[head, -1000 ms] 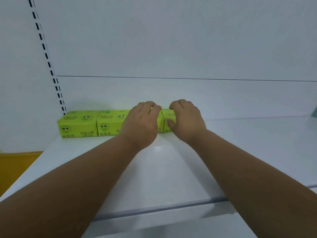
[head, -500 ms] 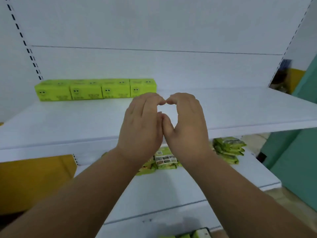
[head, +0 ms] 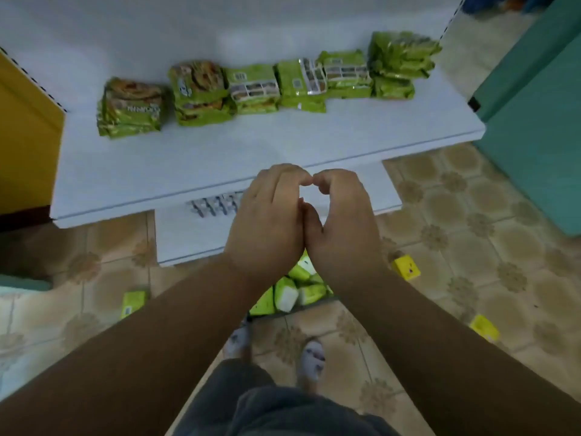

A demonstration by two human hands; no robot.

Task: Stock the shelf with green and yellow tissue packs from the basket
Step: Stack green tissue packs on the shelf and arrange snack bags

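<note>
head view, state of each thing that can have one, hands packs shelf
left hand: fingers curled, empty, touching the right hand
right hand: fingers curled, empty
green tissue packs: heaped on the floor below the hands
yellow pack: loose on the floor
snack packets: stacked in a row on the shelf

Both forearms largely hide the tissue packs (head: 284, 295) below.

a white shelf (head: 195, 171) carries a row of green packets (head: 251, 86); yellow packs (head: 406, 268) lie on the tiled floor (head: 471, 221).
</note>
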